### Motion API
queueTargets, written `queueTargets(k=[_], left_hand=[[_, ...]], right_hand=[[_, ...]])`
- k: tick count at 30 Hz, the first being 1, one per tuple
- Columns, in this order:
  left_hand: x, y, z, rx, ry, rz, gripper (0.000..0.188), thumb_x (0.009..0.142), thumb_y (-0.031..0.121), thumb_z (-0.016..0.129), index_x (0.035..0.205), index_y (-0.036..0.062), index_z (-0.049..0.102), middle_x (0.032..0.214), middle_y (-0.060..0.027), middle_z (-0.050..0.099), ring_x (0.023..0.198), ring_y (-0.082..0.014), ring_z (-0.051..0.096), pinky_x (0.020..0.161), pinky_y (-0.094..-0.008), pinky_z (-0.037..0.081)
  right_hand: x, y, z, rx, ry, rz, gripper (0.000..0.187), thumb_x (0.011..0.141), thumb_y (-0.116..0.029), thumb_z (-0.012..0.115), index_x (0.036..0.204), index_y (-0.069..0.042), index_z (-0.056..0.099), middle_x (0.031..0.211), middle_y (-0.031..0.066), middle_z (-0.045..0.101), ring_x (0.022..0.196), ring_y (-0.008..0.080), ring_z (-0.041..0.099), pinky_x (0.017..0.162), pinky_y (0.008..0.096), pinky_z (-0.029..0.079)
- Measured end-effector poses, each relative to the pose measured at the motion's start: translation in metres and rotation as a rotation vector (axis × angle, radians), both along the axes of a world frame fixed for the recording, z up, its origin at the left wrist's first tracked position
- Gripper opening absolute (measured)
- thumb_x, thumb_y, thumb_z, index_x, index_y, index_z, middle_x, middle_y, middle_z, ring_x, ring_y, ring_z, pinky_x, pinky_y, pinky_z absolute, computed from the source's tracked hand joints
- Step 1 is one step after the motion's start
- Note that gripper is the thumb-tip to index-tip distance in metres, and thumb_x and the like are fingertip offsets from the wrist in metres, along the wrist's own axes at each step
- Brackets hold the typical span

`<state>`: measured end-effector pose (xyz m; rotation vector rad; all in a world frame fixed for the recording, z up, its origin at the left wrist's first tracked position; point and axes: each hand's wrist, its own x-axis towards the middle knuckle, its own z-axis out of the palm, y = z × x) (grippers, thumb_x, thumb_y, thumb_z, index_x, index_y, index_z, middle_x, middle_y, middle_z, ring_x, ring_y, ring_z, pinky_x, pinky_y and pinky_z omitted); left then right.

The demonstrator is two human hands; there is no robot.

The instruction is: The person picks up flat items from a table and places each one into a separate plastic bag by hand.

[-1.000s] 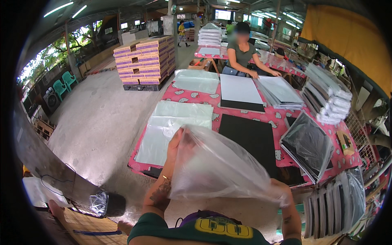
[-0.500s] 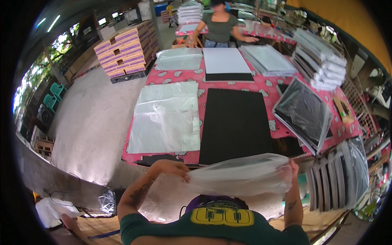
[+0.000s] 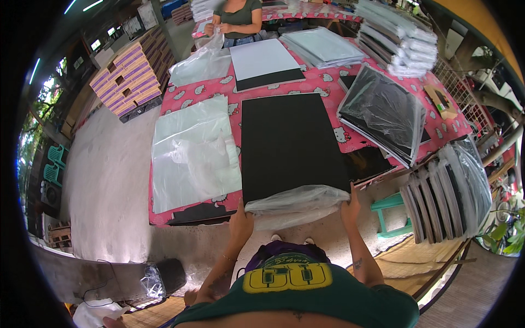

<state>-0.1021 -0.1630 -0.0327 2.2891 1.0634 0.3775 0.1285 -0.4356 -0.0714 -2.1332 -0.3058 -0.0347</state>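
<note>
- A worker's left hand [image 3: 241,224] and right hand [image 3: 350,210] grip opposite sides of a thin, clear plastic bag [image 3: 295,203], fingers closed.
- It bunches at a flat, black rectangular sheet's [image 3: 290,142] near edge on the pink-patterned desk [image 3: 322,85], seemingly being slipped over; an even pull is called for.
- Half a second earlier, it hung lower.

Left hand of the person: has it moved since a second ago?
Yes, to the right: the left hand was well left of the black board; now it is at the board's near left corner.
</note>
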Motion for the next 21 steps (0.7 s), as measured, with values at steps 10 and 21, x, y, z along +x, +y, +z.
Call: queueTargets(k=[10,21], left_hand=[[-0.015,0.066,0.150,-1.091,-0.921,-0.330,0.053,0.081,0.020,0.056,0.130,0.0076,0.042,0.095,-0.0037,0.052,0.084,-0.0135,0.049,0.072,-0.0287,0.038],[0.159,0.240,0.175,-1.327,-1.443,-0.349,0.028,0.090,0.012,0.057,0.118,0.0141,0.054,0.095,0.0012,0.059,0.093,-0.0158,0.056,0.089,-0.0399,0.043]], right_hand=[[0.001,-0.050,0.142,1.075,0.396,0.621,0.060,0.086,-0.037,0.051,0.134,-0.002,0.042,0.132,0.0162,0.047,0.118,0.0275,0.049,0.101,0.0393,0.036],[0.154,0.117,0.239,1.412,0.562,0.802,0.019,0.093,-0.024,0.054,0.105,-0.010,0.059,0.099,0.0034,0.065,0.079,0.0141,0.059,0.091,0.0409,0.045]])
